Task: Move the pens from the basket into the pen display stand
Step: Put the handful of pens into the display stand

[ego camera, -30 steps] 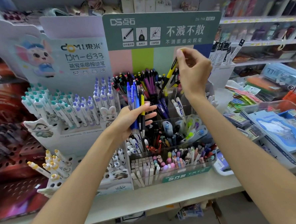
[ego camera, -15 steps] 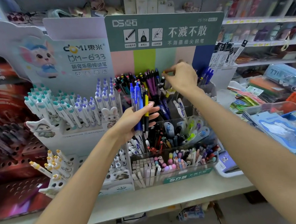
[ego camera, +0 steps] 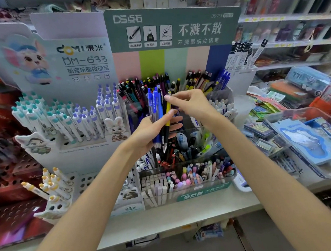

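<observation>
Left hand is gripping a small bundle of pens upright in front of the pen display stand, its fingers curling round the barrels so that the caps are standing up where the other hand can reach them. The bundle is looking like several blue pens plus a black-and-yellow pen, all slim smooth plastic cylinders with tapered tips pointing down. Right hand is hovering at the top of the bundle, thumb and forefinger closing together at the upper end of the black-and-yellow pen; whether they are actually clamping it I cannot tell (motion blur is softening the fingertips). Judging by the pose, the left hand is serving as a magazine while the right is picking one pen at a time, probably to sort by colour. The stand's back row is already bristling with upright pens grouped by colour, black and purple at left, yellow-and-black in the middle, blue at right. Its clear plastic front tiers are holding shorter items, seemingly erasers and refills. The stand is sitting on a pale counter beside a white cardboard rack of white pens. No basket is showing in this view.
</observation>
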{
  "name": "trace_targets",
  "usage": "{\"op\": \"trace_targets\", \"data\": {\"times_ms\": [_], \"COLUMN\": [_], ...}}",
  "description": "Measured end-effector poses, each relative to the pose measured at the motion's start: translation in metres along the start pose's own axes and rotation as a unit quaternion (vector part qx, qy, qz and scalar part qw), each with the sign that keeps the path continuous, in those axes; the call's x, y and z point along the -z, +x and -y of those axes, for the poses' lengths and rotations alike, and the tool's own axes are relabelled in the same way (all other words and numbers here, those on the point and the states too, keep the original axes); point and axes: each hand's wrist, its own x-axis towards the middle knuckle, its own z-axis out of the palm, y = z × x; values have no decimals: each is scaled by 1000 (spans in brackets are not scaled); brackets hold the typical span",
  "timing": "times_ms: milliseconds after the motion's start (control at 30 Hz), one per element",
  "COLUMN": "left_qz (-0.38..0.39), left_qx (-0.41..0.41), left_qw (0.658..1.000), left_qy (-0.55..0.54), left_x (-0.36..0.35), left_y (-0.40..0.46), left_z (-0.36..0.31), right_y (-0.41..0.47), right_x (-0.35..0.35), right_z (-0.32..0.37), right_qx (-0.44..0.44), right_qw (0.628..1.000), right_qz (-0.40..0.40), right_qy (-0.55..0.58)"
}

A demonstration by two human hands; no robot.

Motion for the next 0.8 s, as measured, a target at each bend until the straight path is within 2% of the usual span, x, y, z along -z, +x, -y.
{"op": "trace_targets", "data": {"times_ms": [67, 133, 200, 267, 333, 400, 467, 533, 667, 733, 800], "left_qz": [3, -16, -35, -46, -57, -68, -67, -56, -65, -77, -78], "left_qx": [-12, -20, -22, -12, 3, 9, 7, 3, -4, -4, -5], "left_qw": [1000, 1000, 999, 999, 998, 997, 997, 998, 998, 997, 997], "left_qy": [-3, -5, 11, 20, 19, 26, 26, 23, 13, -8, -21], "left_x": [-3, -2, 1, 5, 5, 4, 5, 7, 14, 16, 17], "left_y": [1, 3, 5, 5, 4, 4, 5, 4, 3, 2, 1], "left_z": [0, 0, -1, -1, -1, -1, 1, 2, -2, -3, -3], "right_y": [-1, 3, 11, 20, 27, 33, 37, 42, 46, 49, 52], "right_x": [6, 17, 31, 38, 36, 29, 23, 23, 30, 27, 20], "right_z": [-1, -4, -5, -7, -9, -15, -18, -13, 7, 6, -2], "right_qx": [-6, 15, 69, 113, 135, 141, 148, 169, 222, 217, 178], "right_qw": [995, 966, 917, 891, 906, 930, 940, 934, 896, 906, 931], "right_qz": [-53, -196, -359, -427, -400, -337, -301, -312, -384, -362, -303], "right_qy": [88, 167, 162, 103, 34, -36, -67, -53, 1, -33, -98]}}
